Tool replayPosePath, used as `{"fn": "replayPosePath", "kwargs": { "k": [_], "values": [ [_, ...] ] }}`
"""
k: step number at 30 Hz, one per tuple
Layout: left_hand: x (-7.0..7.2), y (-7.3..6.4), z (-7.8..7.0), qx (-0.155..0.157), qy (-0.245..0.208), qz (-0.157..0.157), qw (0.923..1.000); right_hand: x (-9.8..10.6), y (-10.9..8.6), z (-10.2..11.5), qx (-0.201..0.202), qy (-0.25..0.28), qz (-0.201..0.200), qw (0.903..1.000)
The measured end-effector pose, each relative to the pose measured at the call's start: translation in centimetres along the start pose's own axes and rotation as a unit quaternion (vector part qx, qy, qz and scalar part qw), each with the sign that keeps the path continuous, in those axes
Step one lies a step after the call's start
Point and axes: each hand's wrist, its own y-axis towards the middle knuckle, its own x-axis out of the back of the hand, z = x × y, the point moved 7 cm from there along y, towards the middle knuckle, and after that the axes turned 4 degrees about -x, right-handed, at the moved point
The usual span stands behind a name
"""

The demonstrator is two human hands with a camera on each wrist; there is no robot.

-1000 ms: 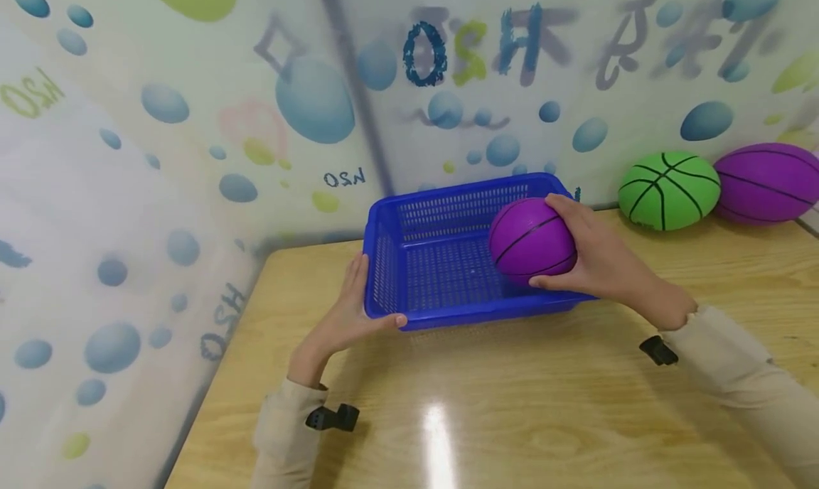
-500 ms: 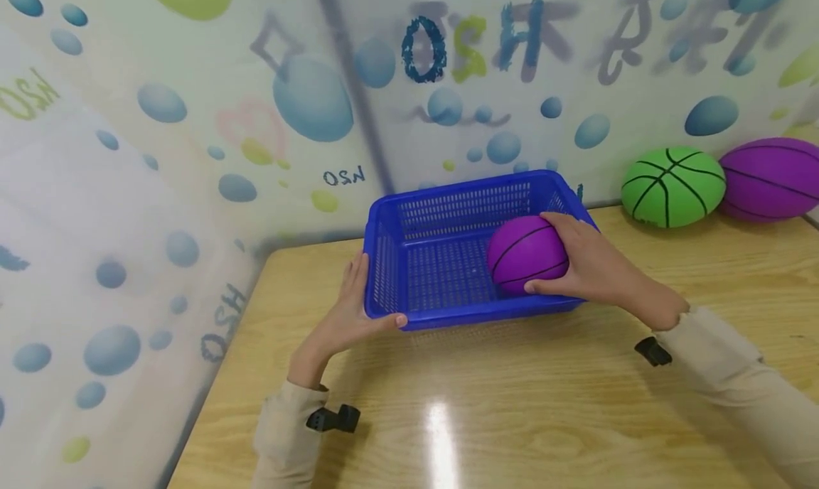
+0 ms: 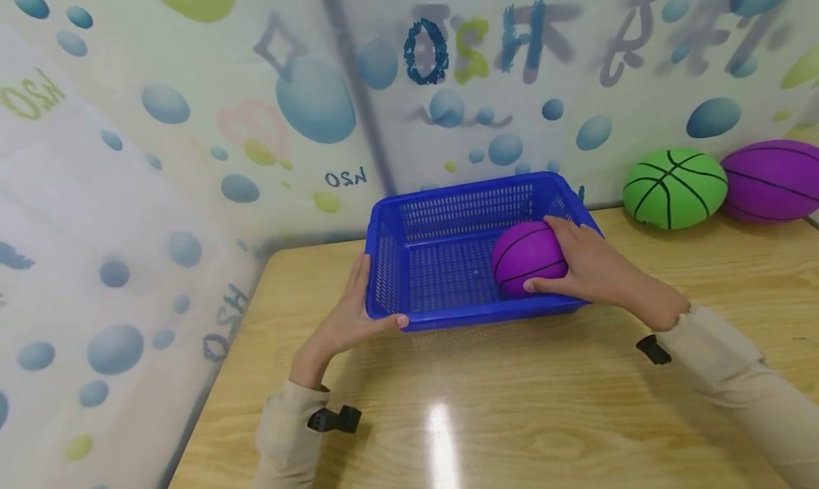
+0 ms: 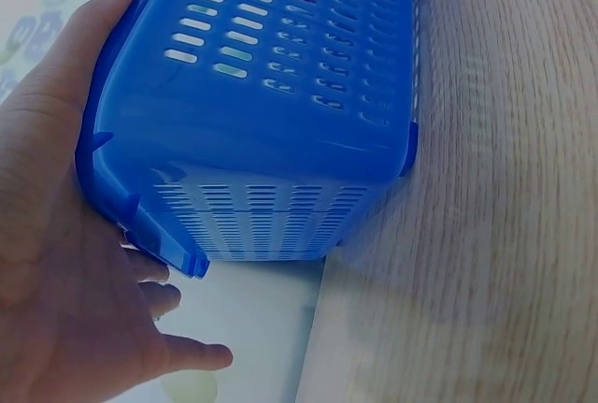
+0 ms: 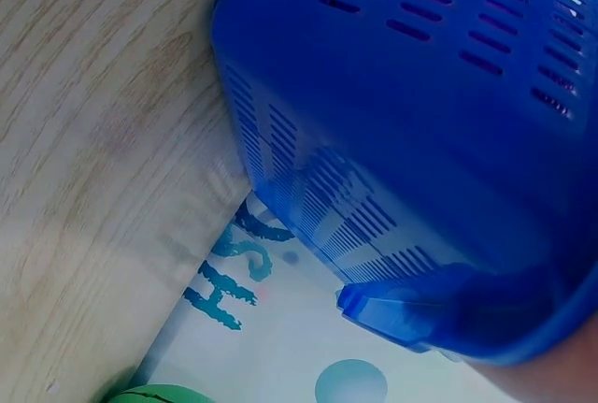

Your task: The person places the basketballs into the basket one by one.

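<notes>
A blue plastic basket (image 3: 448,318) with slotted walls stands on the wooden table against the wall. My left hand (image 3: 348,308) holds its near left corner, thumb over the front rim and fingers along the left side. In the left wrist view the same hand (image 4: 65,216) spans the rim, with some fingertips showing past it. Inside the basket, at its right end, is a small purple ball (image 3: 525,258) with black basketball lines. My right hand (image 3: 591,265) grips that ball from the right, fingers over its top and thumb on its near side. The right wrist view hides the ball-holding fingers behind the basket wall (image 5: 392,141).
At the back right, a green ball (image 3: 675,188) with black lines sits beside a larger purple ball (image 3: 774,181), both close to the wall. A patterned wall (image 3: 307,212) rises directly behind the basket. The wooden table (image 3: 512,404) extends toward the front.
My right hand has lowered the purple ball into the basket's right end, moving slightly down. The left hand stays on the basket's corner.
</notes>
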Motion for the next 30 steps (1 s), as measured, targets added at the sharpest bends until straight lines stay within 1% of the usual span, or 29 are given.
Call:
{"fn": "replayPosePath", "kwargs": {
  "k": [3,6,9,12,14,16,18,25,30],
  "values": [
    [0.1,0.0,0.1,-0.001,-0.005,0.000,1.0000,0.0,-0.1,0.1,-0.001,0.006,0.002,1.0000],
    [0.1,0.0,0.0,-0.006,-0.008,-0.001,1.0000,0.3,-0.3,0.1,-0.003,0.030,0.008,0.9995],
    [0.1,-0.1,0.0,-0.010,-0.010,-0.003,0.9999,1.1,-0.6,-0.2,-0.007,0.065,0.009,0.9978],
    [0.1,-0.1,0.0,-0.010,-0.012,-0.006,0.9999,2.5,-1.1,-1.0,-0.014,0.094,-0.007,0.9955],
    [0.2,-0.2,0.0,-0.008,-0.014,-0.006,0.9999,3.5,-1.4,-1.8,-0.015,0.103,-0.030,0.9941],
    [0.2,-0.2,0.0,-0.007,-0.017,-0.006,0.9998,4.4,-1.7,-2.8,-0.019,0.104,-0.054,0.9929],
    [0.2,-0.2,0.0,-0.009,-0.019,-0.005,0.9998,5.1,-2.1,-4.1,-0.030,0.096,-0.070,0.9925],
    [0.0,-0.1,0.2,-0.005,-0.016,-0.004,0.9999,6.9,-3.6,-9.8,-0.086,0.085,-0.098,0.9877],
    [-0.1,0.0,0.2,0.000,-0.012,-0.002,0.9999,7.7,-4.3,-12.9,-0.114,0.046,-0.132,0.9835]
  ]
}}
